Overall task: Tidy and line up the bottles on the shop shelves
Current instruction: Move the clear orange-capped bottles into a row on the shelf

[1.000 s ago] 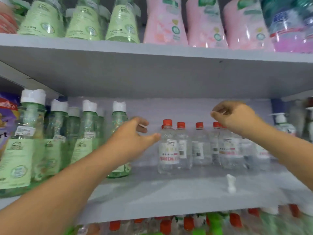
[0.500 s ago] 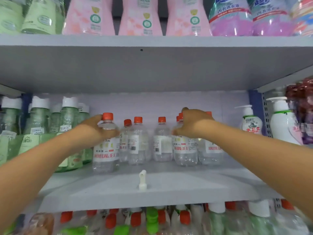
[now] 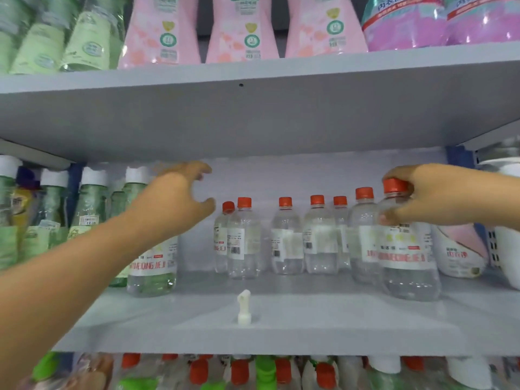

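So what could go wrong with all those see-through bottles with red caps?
The right hand grips one clear red-capped bottle near its cap; pulled carelessly, it might bump the clear bottle beside it. The left hand hangs open over the front-left clear bottle and could knock it over. The small white plastic piece near the grey shelf edge could get swept off.

Pretty bright, flat shop lighting, kinda washed out. The upper shelf (image 3: pixel 253 114) throws soft shade onto the back of the middle shelf (image 3: pixel 309 327). Left hand (image 3: pixel 174 201) is motion-blurred, labels are smeary, and the shelf lines bow at the frame edges.
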Motion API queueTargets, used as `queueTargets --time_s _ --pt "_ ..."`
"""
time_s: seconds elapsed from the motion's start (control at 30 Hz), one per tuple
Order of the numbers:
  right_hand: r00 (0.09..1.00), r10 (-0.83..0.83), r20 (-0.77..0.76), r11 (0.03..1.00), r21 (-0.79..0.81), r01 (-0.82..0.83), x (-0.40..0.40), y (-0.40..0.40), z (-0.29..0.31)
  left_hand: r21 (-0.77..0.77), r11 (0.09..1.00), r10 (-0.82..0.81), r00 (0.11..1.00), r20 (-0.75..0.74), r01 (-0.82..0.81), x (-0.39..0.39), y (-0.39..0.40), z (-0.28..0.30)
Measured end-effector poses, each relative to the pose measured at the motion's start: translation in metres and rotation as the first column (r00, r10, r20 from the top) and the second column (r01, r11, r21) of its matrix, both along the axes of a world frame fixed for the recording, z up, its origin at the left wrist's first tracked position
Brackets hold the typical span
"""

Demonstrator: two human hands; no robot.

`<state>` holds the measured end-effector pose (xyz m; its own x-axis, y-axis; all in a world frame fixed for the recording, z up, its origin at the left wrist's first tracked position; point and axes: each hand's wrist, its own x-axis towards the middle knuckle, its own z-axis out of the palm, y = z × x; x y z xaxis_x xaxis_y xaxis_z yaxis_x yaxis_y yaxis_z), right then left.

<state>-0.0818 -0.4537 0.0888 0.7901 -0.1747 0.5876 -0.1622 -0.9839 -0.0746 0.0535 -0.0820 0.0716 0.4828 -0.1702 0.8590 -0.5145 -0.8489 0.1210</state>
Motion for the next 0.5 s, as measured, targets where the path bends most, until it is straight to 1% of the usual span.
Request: queueTargets --time_s 0.03,0.07,0.13,0.17,0.2,0.23,0.27,0.3,0.33,0.37,0.43,0.5 --pt "0.999 -0.035 -0.006 0.999 -0.009 0.035 0.001 -0.003 0.000 -0.022 0.999 -0.047 0.995 -0.091 0.045 0.001 -0.014 0.008" --pt "0.998 -0.064 -0.017 0.998 -0.012 0.064 0.002 -0.005 -0.001 -0.042 0.998 -0.056 0.974 -0.220 0.048 0.004 -0.025 0.017" --pt "0.992 -0.121 -0.044 0.993 -0.001 0.121 0.005 -0.006 -0.001 -0.049 0.998 -0.059 0.878 -0.474 0.040 0.013 -0.042 0.028" --pt "0.987 -0.153 -0.040 0.988 -0.010 0.153 0.007 -0.004 -0.002 -0.042 0.998 -0.068 0.825 -0.561 0.054 0.020 -0.048 0.029" --pt "0.984 -0.179 0.009 0.983 -0.045 0.179 0.009 -0.002 -0.002 -0.020 0.997 -0.067 0.786 -0.615 0.069 0.028 -0.053 0.028" --pt "0.978 -0.179 0.105 0.976 -0.105 0.190 0.012 0.002 -0.001 0.002 0.996 -0.067 0.762 -0.644 0.088 0.037 -0.057 0.025" --pt "0.967 -0.127 0.222 0.972 -0.165 0.166 0.013 0.007 0.000 0.013 0.994 -0.072 0.751 -0.657 0.106 0.046 -0.062 0.023" --pt "0.948 -0.033 0.316 0.973 -0.208 0.103 0.014 0.016 0.001 0.009 0.993 -0.082 0.744 -0.663 0.118 0.055 -0.068 0.022" --pt "0.929 0.069 0.363 0.975 -0.223 0.014 0.015 0.027 0.002 -0.004 0.992 -0.095 0.735 -0.672 0.125 0.062 -0.073 0.021" --pt "0.916 0.155 0.369 0.975 -0.207 -0.081 0.019 0.039 0.005 -0.019 0.992 -0.105 0.722 -0.684 0.127 0.068 -0.079 0.021" --pt "0.918 0.253 0.304 0.967 -0.108 -0.231 0.031 0.063 0.011 -0.015 0.993 -0.093 0.715 -0.693 0.115 0.079 -0.089 0.020" --pt "0.936 0.291 0.200 0.957 -0.042 -0.288 0.054 0.084 0.018 0.053 0.996 -0.016 0.744 -0.668 0.070 0.085 -0.097 0.022"
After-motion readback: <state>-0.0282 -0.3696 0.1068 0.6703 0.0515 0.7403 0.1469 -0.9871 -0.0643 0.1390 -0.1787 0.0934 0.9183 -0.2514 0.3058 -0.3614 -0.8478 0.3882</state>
